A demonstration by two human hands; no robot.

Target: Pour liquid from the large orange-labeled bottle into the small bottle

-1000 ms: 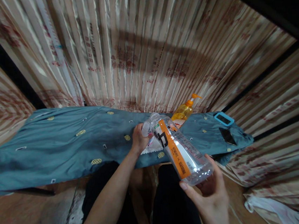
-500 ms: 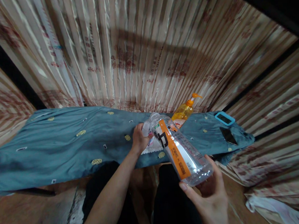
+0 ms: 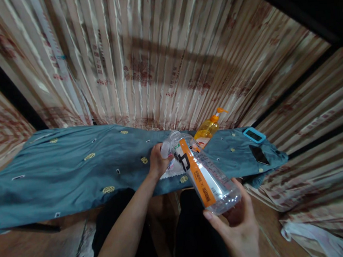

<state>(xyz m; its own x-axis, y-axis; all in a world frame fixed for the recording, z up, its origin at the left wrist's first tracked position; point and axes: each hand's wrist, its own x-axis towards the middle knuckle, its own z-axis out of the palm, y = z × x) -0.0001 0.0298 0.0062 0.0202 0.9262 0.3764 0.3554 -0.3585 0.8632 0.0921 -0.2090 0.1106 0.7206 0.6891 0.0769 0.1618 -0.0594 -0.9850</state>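
Gripping 1 clear bottle (image 3: 206, 177) by its base, the right hand (image 3: 240, 231) has thumb and fingers spread wide around the plastic; part of its palm lies hidden behind. Taking that bottle as the clock's centre, this hand sits at 5 o'clock, and the neck leans toward 11. Near 10 o'clock the left hand (image 3: 157, 162) curls its fingers around 1 pale see-through piece (image 3: 165, 148) beside the neck; whether that piece is joined to the bottle is hard to make out, and the far side of these fingers is hidden. The bottle is held tilted over the near edge of a blue-green cloth (image 3: 73, 174). Its label shows 1 orange stripe and 1 big black character; the smaller print is unreadable.

On the cloth, 1 amber pump bottle (image 3: 206, 132) stands at 12 o'clock, its lower end partly covered. 2 flat things lie farther off: 1 blue-rimmed device (image 3: 254, 135) at 2 and 1 dark slab (image 3: 259, 154) near 3. At 9, 1 whitish packet (image 3: 173, 168) is partly blocked from view. Between 6 and 8, 2 dark-clothed legs (image 3: 196, 231) show; 1 white bundle (image 3: 321, 239) at 4 is cut off below.
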